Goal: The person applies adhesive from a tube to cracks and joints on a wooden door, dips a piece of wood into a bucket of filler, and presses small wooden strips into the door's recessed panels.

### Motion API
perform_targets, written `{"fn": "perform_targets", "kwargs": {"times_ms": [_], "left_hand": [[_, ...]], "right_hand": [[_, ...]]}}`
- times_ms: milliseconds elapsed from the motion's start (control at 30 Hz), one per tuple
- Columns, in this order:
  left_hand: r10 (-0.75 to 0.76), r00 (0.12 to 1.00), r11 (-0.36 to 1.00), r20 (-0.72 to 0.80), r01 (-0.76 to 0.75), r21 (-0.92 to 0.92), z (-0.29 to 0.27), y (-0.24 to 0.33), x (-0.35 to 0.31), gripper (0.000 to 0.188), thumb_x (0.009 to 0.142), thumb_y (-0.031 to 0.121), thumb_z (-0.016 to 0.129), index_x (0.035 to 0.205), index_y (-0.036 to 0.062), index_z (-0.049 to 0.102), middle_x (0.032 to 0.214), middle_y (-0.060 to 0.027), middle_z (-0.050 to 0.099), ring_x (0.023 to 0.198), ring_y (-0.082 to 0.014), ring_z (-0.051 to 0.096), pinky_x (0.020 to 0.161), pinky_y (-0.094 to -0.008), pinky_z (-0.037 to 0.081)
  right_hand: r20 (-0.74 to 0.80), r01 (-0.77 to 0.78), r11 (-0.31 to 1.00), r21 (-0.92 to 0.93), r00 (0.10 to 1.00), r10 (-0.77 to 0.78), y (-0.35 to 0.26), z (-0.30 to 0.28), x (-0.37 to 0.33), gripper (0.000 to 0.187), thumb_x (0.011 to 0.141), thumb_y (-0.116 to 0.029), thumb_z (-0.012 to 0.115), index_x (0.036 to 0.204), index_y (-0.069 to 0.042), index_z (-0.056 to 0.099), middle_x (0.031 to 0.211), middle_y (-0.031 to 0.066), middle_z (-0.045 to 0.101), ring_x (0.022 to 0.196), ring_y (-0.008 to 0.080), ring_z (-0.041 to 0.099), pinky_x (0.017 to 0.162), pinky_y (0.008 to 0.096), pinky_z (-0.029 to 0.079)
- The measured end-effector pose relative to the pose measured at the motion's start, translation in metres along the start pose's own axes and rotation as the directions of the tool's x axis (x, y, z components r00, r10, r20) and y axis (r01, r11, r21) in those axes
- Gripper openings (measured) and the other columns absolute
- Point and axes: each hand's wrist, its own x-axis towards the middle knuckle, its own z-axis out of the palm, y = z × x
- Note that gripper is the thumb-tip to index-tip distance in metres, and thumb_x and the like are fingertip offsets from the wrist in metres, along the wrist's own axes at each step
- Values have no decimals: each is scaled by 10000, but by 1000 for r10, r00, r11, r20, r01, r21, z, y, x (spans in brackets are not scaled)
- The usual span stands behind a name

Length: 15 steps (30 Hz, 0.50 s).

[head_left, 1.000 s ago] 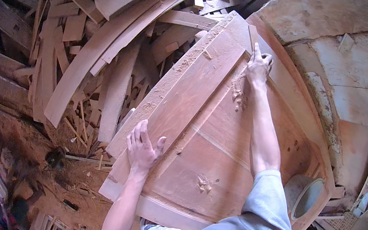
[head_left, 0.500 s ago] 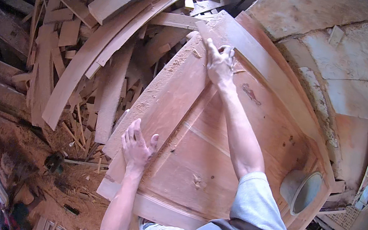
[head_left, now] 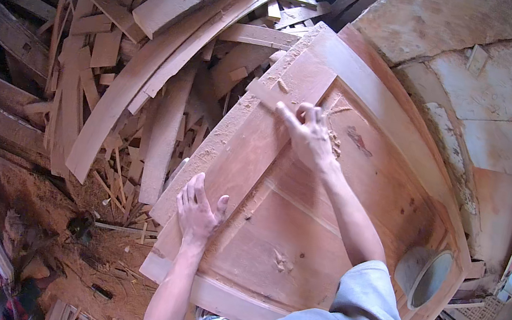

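A large wooden panel [head_left: 318, 230], like a framed door, lies in front of me with sawdust and shavings on it. My right hand [head_left: 313, 139] is closed on one end of a thin, flat, pale strip [head_left: 263, 93]; I cannot tell its exact kind. The strip lies across the panel's left frame board [head_left: 248, 149] and reaches its outer edge. Lower on that same board, near its left edge, my left hand [head_left: 199, 211] rests with fingers stretched and thumb apart, holding nothing. The palm and part of the strip's gripped end are hidden.
A heap of offcuts and curved boards [head_left: 143, 68] fills the left and far side, close to the panel. A round grey container [head_left: 423, 278] stands on the panel's right part. Large pale slabs [head_left: 511, 73] lie beyond on the right. Sawdust covers the floor [head_left: 85, 267] at left.
My right hand has moved nearer along the frame board with the strip, which has swung to point more to the left. My left hand stays on the board. The whole view has shifted slightly.
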Motion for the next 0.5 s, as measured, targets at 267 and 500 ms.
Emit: {"fn": "perform_targets", "kwargs": {"times_ms": [267,500], "left_hand": [[-6,1000,1000,8,6,0,-1,-1,1,694,935,534,509,1374,15,373,1267,-191,508,1160,-343,510,961,-486,390],[0,1000,1000,-1,-1,-8,0,-1,2,696,925,536,528,1374,26,380,1261,-196,520,1153,-352,516,957,-485,395]], "right_hand": [[-72,-297,952,-79,954,292,98,-11,75,556,870,-9,524,1338,-307,561,1076,179,560,1026,341,552,908,469,452],[-174,-507,837,-204,860,479,196,-1,83,366,992,-262,498,1351,-313,549,1058,194,557,996,353,524,915,499,433]]}}
